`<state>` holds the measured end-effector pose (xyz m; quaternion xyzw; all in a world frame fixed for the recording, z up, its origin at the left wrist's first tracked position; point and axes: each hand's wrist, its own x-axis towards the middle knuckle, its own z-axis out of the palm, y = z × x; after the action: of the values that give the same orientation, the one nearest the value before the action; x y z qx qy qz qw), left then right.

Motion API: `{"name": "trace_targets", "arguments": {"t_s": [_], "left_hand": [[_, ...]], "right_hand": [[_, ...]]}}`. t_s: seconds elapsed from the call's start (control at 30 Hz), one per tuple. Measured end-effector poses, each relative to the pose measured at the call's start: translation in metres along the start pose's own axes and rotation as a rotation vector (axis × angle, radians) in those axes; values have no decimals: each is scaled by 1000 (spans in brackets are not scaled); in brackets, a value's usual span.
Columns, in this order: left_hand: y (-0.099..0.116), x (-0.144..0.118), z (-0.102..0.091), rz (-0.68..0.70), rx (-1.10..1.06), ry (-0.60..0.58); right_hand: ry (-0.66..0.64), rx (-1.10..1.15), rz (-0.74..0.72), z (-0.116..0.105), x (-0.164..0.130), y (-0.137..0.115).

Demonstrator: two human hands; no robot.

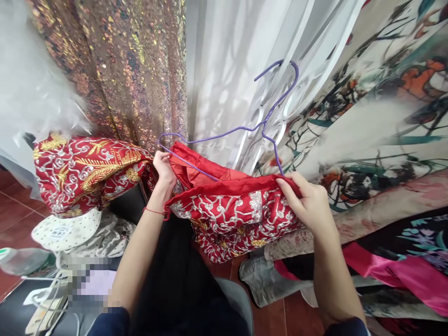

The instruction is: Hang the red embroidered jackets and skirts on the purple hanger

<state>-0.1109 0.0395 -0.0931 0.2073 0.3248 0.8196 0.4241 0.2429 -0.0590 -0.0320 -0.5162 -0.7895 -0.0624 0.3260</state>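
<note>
A red garment (224, 207) with silver and gold embroidery hangs between my two hands, its plain red edge stretched across. The purple hanger (241, 128) sits partly inside the garment's opening, its hook pointing up and away. My left hand (164, 172) is closed on the garment's left edge, near the hanger's rounded left end. On the other side, my right hand (310, 200) pinches the red edge close to the hanger's right arm, thumb on top. More red embroidered fabric (94, 170) spreads out to the left beyond my left hand.
A sequined curtain (115, 60) and a white sheer cloth (220, 60) hang behind. Patterned fabric (378, 130) with dark and orange prints fills the right. At lower left lie a dotted white item (66, 231), a clear plastic container (26, 261) and cables on a dark surface (17, 308).
</note>
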Motion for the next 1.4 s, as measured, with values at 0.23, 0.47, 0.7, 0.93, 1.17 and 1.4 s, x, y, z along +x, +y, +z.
{"name": "trace_targets", "arguments": {"t_s": [0.23,0.47,0.7,0.93,1.17,1.4], "left_hand": [[1,-16,2,-210,-17,-161],[19,-6,17,-229,-130,-114],[31,-9,20,-209,-148,-117],[24,-3,16,-151,-101,-120],[22,-6,3,-232,-71,-233],[25,-15,-9,-151,18,-261]], "right_hand": [[9,22,27,-3,1,7],[43,87,-72,-8,-6,9],[108,136,-113,-4,-10,15],[188,467,55,1,-10,52],[105,803,223,5,2,86],[17,874,91,0,20,96]]}}
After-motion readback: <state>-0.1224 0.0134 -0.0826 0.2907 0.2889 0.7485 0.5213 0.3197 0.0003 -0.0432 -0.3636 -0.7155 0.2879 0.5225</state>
